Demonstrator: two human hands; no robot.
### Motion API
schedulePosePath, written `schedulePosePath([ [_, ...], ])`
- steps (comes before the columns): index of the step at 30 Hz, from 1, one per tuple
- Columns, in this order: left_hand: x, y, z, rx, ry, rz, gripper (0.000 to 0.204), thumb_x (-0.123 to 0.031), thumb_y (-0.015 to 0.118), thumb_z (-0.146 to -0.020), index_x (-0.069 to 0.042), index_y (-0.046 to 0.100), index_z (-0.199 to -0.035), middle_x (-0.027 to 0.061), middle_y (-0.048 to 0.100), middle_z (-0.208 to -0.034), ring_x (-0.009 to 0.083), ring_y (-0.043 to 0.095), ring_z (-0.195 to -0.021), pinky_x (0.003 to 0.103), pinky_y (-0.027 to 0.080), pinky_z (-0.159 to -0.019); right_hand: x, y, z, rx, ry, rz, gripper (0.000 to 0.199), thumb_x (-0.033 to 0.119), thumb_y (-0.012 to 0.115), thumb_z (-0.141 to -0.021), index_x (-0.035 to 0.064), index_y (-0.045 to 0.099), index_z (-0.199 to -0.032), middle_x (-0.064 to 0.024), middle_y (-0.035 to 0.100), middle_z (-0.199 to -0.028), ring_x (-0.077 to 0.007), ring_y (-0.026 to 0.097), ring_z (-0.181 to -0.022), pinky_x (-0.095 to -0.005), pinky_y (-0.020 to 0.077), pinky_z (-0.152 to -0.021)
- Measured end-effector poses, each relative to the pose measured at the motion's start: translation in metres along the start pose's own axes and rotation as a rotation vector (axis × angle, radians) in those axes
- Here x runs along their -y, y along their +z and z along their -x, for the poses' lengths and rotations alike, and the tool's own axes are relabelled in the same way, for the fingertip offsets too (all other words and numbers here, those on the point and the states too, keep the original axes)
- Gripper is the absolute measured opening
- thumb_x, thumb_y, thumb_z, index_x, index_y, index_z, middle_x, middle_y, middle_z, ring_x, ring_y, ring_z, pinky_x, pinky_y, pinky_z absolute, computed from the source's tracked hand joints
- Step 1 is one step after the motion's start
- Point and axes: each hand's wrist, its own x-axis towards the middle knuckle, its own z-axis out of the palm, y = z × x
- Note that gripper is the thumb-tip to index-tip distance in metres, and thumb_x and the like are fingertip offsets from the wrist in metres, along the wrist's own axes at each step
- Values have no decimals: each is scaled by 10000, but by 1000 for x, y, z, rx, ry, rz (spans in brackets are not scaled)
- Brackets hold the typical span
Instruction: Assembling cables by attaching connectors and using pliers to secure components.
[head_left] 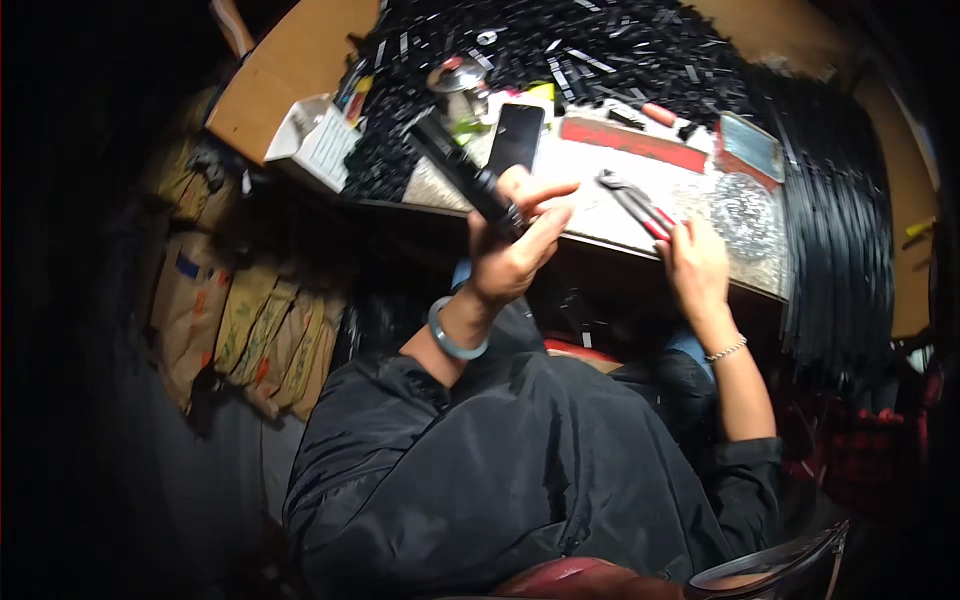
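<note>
My left hand (510,250) is raised at the table's front edge, closed around a bundle of long black pieces (455,170) that look like strips. The bundle slants up to the left, its lower end in my palm, and my thumb and some fingers stick out past it. My right hand (700,265) grips the red handles of a pair of pliers (630,203) at the right. The metal jaws point up and left over the white work surface (580,210). A dark-screened phone (518,135) lies just beyond my left hand.
A large heap of black strips (630,50) covers the table's back. Long black strips (835,220) hang over the right edge, beside a tin box (750,150) and a shiny clear coil (743,215). A white carton (318,145) stands left. Brown sacks (255,325) sit below.
</note>
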Motion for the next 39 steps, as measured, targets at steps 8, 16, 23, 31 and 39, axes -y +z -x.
schedulePosePath([
  [8,-18,-6,25,-222,103,178,201,-119,511,-931,-21,589,-1088,-5,385,-772,54,359,-572,181,306,-425,81,-64,79,688,-69,-968,593,378,701,-767,3,495,-1178,-188,535,-1165,-368,500,-1101,-400,406,-947],
  [16,23,43,68,-14,-764,857,444,-477,492,-904,-59,594,-1010,74,567,-939,244,585,-846,399,499,-799,72,-89,66,-551,-48,-1807,333,314,646,-855,48,503,-994,-180,620,-935,-277,575,-944,-449,398,-910],
  [23,20,42,50,539,-162,-153,338,-157,560,-914,41,510,-1183,95,524,-1111,138,570,-937,253,472,-782,88,-30,70,-290,608,-1443,235,52,633,-861,51,489,-675,-40,547,-626,-66,525,-577,-231,457,-533],
  [31,-13,57,-19,580,-38,-131,329,-136,566,-909,23,554,-1197,78,580,-1056,120,560,-939,239,437,-830,107,8,71,-29,709,-1553,255,122,779,-736,24,558,-817,-21,634,-733,-75,576,-652,-233,492,-630],
  [39,-23,56,-18,501,-157,80,301,-151,523,-935,63,574,-1141,140,645,-1012,132,608,-853,254,489,-781,57,-99,-11,-224,261,-1841,602,459,596,-856,-50,496,-1160,-154,542,-1171,-209,533,-1085,-340,400,-962],
])
